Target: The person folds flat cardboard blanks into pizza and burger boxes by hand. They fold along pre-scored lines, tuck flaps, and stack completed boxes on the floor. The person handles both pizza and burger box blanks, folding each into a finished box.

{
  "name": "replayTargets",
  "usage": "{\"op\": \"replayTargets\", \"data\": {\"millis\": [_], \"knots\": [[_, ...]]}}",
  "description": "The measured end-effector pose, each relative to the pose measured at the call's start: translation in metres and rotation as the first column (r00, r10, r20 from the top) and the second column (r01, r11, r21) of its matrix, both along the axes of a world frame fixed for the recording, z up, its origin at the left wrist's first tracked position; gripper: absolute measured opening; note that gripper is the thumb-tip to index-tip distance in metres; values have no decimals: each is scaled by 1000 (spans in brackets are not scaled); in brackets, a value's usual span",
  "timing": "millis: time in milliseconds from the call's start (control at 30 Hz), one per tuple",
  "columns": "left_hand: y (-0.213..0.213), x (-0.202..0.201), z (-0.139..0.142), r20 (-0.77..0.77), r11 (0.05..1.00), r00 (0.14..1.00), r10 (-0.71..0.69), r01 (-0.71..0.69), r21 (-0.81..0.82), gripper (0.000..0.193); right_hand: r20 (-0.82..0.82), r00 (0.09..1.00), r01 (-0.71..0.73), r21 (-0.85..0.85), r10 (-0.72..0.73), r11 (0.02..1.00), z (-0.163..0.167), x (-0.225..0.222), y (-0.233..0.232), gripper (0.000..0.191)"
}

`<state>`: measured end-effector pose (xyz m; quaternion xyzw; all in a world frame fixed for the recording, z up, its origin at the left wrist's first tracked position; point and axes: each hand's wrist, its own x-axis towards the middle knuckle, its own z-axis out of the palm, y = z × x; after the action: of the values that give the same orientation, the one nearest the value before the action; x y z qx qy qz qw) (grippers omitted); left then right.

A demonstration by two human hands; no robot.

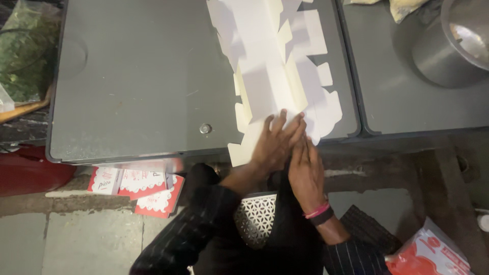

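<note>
Several flat white cardboard box blanks [270, 66] lie in a loose stack on a dark grey tabletop [137, 76], their near ends hanging over its front edge. My left hand [275, 142] lies flat with its fingers spread on the near end of the blanks. My right hand [305, 170] rests just beside it at the table's edge, fingers straight and touching the same cardboard edge. A pink band and a black band circle my right wrist. Both sleeves are dark with thin stripes.
A second grey tabletop [407, 102] adjoins on the right, bearing a large steel pot [448, 46]. Red and white folded boxes [137, 186] lie on the floor below, another red and white pack [428, 254] at bottom right. A white lattice stool [257, 216] stands under me. A bag of greens [25, 46] sits at left.
</note>
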<state>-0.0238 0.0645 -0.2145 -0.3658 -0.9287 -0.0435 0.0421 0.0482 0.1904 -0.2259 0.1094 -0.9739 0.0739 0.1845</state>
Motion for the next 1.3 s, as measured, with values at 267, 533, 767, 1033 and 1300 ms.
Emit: {"op": "replayTargets", "data": {"millis": [267,533,767,1033,1300], "knots": [[-12,7,16,65,995,998,-11,18,-95,116,-13,1000,5,18,-5,1000,5,4,4,55],[-87,105,-19,-1,396,871,492,-223,891,70,-402,904,-48,-431,-144,901,41,5,61,32],[-81,104,-48,708,-82,705,25,-705,705,46,-141,900,-436,-316,412,843,28,13,-32,64],[-48,83,-14,97,435,896,433,-302,848,62,83,883,-431,-252,463,867,38,-22,-37,68],[-49,72,-27,335,443,785,520,-584,680,68,219,878,-436,5,425,900,28,-52,-40,80]]}}
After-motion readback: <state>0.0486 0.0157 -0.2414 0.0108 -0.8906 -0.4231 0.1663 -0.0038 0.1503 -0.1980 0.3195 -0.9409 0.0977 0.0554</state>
